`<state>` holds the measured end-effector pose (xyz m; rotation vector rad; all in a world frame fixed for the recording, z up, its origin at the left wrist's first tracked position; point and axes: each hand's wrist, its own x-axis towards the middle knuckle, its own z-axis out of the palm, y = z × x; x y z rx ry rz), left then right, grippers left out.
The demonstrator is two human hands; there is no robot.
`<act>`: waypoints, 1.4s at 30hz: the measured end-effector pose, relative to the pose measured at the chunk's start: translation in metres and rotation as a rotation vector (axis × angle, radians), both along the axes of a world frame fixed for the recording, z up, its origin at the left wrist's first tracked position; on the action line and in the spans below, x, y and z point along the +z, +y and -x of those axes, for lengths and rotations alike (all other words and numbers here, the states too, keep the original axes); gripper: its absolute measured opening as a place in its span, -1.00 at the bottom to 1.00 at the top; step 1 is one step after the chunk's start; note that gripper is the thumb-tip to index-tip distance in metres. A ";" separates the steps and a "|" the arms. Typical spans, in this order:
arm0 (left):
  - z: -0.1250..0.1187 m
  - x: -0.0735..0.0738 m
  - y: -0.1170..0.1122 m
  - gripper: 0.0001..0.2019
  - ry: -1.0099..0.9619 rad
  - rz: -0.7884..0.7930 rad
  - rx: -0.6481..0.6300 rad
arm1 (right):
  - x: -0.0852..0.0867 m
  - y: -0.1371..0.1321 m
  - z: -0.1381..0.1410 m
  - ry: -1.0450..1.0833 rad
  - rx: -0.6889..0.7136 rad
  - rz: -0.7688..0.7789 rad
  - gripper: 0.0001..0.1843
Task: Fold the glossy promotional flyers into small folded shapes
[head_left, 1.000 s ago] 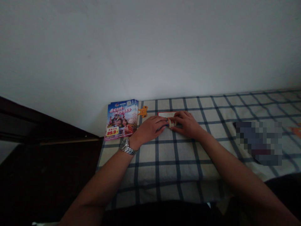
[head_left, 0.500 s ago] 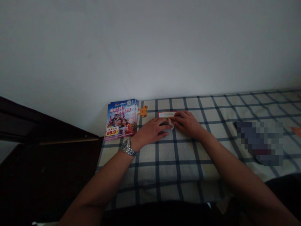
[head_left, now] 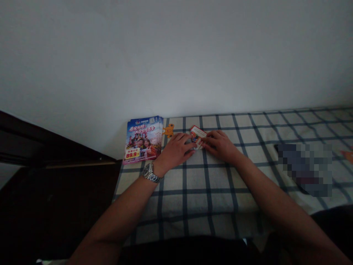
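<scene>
A small paper leaflet (head_left: 200, 131) with a red edge and printed pictures lies slantwise between my hands on the checked cloth; it looks folded, and its lower part is partly hidden by fingers. My right hand (head_left: 219, 145) grips its right side, fingers bent and pressed together. From the left, my left hand (head_left: 178, 150) holds the other side between curled fingers and thumb. Close to the left wrist, which wears a metal watch (head_left: 151, 173), stands a stack of colourful flyers (head_left: 143, 140) with a yellow price box.
A plaid cloth (head_left: 198, 195) covers the bed-like surface against a pale wall (head_left: 176, 55). An orange bear print (head_left: 168, 130) shows beside the flyers. At the right lies a blurred-out dark object (head_left: 303, 169). Dark furniture (head_left: 41, 147) is at the left.
The leaflet has turned from lying square to slanting, its top edge now sloping down to the right. My left hand has shifted slightly left; the right hand stays nearly in place.
</scene>
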<state>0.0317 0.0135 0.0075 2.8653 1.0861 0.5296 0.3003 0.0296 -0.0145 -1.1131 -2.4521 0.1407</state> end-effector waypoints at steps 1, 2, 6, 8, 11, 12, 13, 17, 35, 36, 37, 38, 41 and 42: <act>0.001 0.000 0.000 -0.76 -0.003 -0.002 0.016 | 0.000 0.000 -0.001 0.002 0.003 0.000 -0.61; 0.002 0.001 0.001 -0.77 -0.006 -0.006 0.032 | -0.001 0.001 -0.001 0.006 0.007 -0.001 -0.63; 0.004 0.000 0.002 -0.78 -0.008 -0.027 0.090 | -0.001 0.002 -0.002 0.024 0.033 -0.007 -0.67; 0.004 0.000 0.003 -0.77 -0.007 -0.023 0.092 | -0.002 0.002 -0.002 0.031 0.048 -0.004 -0.66; 0.003 -0.001 0.003 -0.75 -0.020 0.006 0.043 | -0.002 0.003 -0.002 0.041 0.068 0.019 -0.67; 0.002 -0.001 0.003 -0.73 -0.029 0.019 0.014 | -0.002 0.003 -0.002 0.044 0.072 0.027 -0.67; 0.001 -0.001 0.003 -0.70 -0.037 0.034 -0.019 | -0.002 0.004 -0.002 0.047 0.074 0.033 -0.67; -0.003 -0.004 0.001 -0.66 -0.041 0.081 -0.101 | -0.002 0.004 -0.002 0.056 0.067 0.051 -0.65; -0.002 -0.003 -0.002 -0.61 0.005 0.038 0.056 | -0.001 -0.001 0.002 0.035 0.087 0.023 -0.68; -0.001 -0.003 -0.002 -0.61 0.009 0.035 0.070 | -0.001 -0.002 0.002 0.036 0.100 0.028 -0.68; -0.001 -0.003 -0.002 -0.61 0.012 0.035 0.079 | -0.001 -0.002 0.002 0.038 0.112 0.030 -0.68; -0.001 -0.003 -0.002 -0.60 0.014 0.038 0.082 | 0.000 -0.003 0.002 0.038 0.121 0.033 -0.68; 0.000 -0.003 -0.001 -0.59 0.007 0.047 0.076 | 0.003 -0.004 0.002 0.036 0.137 0.037 -0.69; 0.001 -0.004 -0.001 -0.58 0.000 0.048 0.074 | 0.004 -0.005 0.003 0.035 0.143 0.038 -0.69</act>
